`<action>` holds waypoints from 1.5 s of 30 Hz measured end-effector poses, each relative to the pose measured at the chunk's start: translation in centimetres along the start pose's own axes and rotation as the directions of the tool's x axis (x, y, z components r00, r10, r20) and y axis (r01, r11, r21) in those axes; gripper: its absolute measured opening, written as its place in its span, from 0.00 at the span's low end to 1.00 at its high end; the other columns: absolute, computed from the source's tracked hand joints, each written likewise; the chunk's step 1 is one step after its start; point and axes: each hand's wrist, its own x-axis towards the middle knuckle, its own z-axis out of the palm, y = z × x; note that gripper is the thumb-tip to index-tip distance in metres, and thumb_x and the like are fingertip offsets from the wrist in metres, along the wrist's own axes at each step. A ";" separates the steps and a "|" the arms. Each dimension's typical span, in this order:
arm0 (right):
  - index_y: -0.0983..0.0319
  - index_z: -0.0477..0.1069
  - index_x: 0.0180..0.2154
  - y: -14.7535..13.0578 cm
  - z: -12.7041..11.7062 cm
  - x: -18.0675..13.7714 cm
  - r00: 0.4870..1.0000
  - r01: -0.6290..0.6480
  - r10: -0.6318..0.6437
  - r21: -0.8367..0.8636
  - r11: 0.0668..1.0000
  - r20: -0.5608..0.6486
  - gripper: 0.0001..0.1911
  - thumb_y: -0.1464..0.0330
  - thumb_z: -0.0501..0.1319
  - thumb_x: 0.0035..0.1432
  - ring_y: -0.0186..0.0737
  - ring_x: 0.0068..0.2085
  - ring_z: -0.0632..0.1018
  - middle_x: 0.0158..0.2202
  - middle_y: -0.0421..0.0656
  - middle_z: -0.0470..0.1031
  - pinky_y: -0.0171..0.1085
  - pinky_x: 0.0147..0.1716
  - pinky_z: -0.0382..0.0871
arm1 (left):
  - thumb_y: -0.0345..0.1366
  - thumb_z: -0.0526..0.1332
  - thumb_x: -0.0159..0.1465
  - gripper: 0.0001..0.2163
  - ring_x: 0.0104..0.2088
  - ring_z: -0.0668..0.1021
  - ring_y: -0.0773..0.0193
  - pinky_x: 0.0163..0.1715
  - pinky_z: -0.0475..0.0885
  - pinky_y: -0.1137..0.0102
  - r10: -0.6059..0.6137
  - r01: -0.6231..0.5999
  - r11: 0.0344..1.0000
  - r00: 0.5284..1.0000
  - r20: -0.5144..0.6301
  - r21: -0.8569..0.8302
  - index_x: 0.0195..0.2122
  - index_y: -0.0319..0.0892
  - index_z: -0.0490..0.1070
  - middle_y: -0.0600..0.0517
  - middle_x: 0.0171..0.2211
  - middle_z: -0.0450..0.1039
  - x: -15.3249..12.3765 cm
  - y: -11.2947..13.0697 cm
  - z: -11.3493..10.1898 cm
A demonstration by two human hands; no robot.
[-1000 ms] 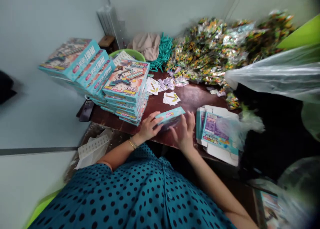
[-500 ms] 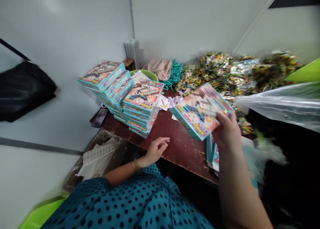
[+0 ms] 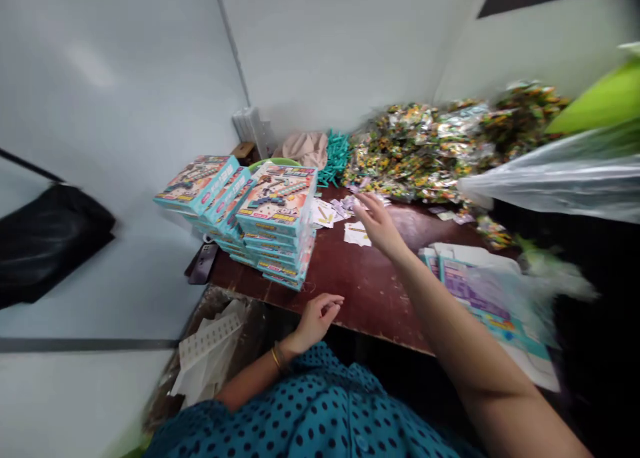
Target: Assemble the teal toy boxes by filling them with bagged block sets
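Observation:
My right hand (image 3: 377,225) reaches over the dark red table (image 3: 370,291), fingers stretched out and holding nothing. Just below its fingertips lie small printed cards (image 3: 357,234), with more cards (image 3: 324,213) scattered to the left. Near the table's front edge rests my left hand (image 3: 316,321), its fingers loosely bent and empty. Turquoise toy boxes stand in two stacks on the left. A DIY box (image 3: 278,193) tops the nearer stack, and another box (image 3: 197,181) tops the one behind it.
Flattened box cartons (image 3: 465,281) and clear plastic lie at the right. Bagged colourful parts (image 3: 415,151) are heaped along the wall beside teal sticks (image 3: 336,157). A phone (image 3: 203,263) sits at the left edge, above a bin with white sheets (image 3: 207,345).
The toy box has left my right hand, and the nearer stack looks higher. That hand has moved left and farther in over the cards. My left hand has barely moved.

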 end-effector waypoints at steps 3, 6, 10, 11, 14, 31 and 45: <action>0.65 0.69 0.63 6.6 -5.7 -10.3 0.983 -0.180 0.174 -0.439 0.880 -0.054 0.37 0.45 0.59 0.64 0.69 0.70 0.60 0.69 0.64 0.59 0.71 0.64 0.55 | 0.41 0.60 0.68 0.13 0.45 0.82 0.57 0.46 0.77 0.63 -0.026 0.026 1.000 0.995 0.097 -0.003 0.48 0.41 0.80 0.44 0.46 0.82 0.6 -0.8 0.6; 0.75 0.62 0.66 9.5 -9.5 -21.5 0.895 -0.431 0.383 -0.671 0.604 -0.230 0.43 0.50 0.63 0.62 0.79 0.70 0.56 0.69 0.74 0.56 0.78 0.60 0.50 | 0.42 0.62 0.67 0.13 0.45 0.83 0.56 0.48 0.77 0.61 -0.067 0.070 0.997 0.983 0.173 -0.012 0.47 0.42 0.80 0.44 0.47 0.82 1.7 -1.8 1.9; 0.79 0.57 0.68 8.4 -9.1 -29.9 0.875 -0.446 0.431 -0.717 0.536 -0.222 0.34 0.67 0.56 0.66 0.69 0.72 0.58 0.70 0.71 0.57 0.66 0.65 0.58 | 0.45 0.66 0.65 0.16 0.38 0.83 0.58 0.44 0.78 0.62 -0.149 0.192 0.977 0.930 0.336 -0.098 0.47 0.41 0.80 0.44 0.43 0.83 3.8 -2.8 6.3; 0.78 0.57 0.68 7.7 -8.5 -30.6 0.881 -0.432 0.426 -0.719 0.545 -0.206 0.32 0.71 0.53 0.66 0.66 0.72 0.58 0.70 0.69 0.57 0.63 0.65 0.59 | 0.47 0.67 0.63 0.17 0.37 0.83 0.59 0.42 0.78 0.64 -0.171 0.240 0.960 0.908 0.382 -0.141 0.47 0.40 0.80 0.44 0.43 0.83 4.4 -2.7 7.9; 0.73 0.61 0.67 5.1 -6.5 -31.2 0.895 -0.400 0.417 -0.700 0.591 -0.160 0.29 0.74 0.50 0.67 0.61 0.72 0.61 0.69 0.64 0.62 0.61 0.65 0.61 | 0.49 0.72 0.58 0.23 0.33 0.82 0.62 0.38 0.78 0.65 -0.274 0.432 0.846 0.855 0.440 -0.313 0.49 0.39 0.78 0.45 0.41 0.82 6.2 -2.3 12.6; 0.59 0.70 0.59 -1.4 -5.6 -18.8 0.916 -0.382 0.399 0.223 0.897 -0.037 0.27 0.51 0.62 0.64 0.51 0.51 0.81 0.53 0.47 0.80 0.46 0.53 0.74 | 0.64 0.63 0.62 0.40 0.66 0.72 0.51 0.63 0.69 0.60 -0.123 0.078 0.907 0.989 -0.083 -0.415 0.68 0.46 0.59 0.40 0.67 0.65 5.5 0.5 7.5; 0.58 0.73 0.55 1.2 -3.0 -21.0 0.944 -0.314 0.274 0.239 0.919 0.184 0.19 0.58 0.53 0.71 0.42 0.47 0.79 0.48 0.44 0.77 0.41 0.51 0.74 | 0.58 0.58 0.67 0.24 0.40 0.80 0.56 0.43 0.76 0.64 -0.144 0.108 0.980 0.964 -0.222 -0.169 0.42 0.40 0.78 0.46 0.41 0.80 5.7 -1.1 2.0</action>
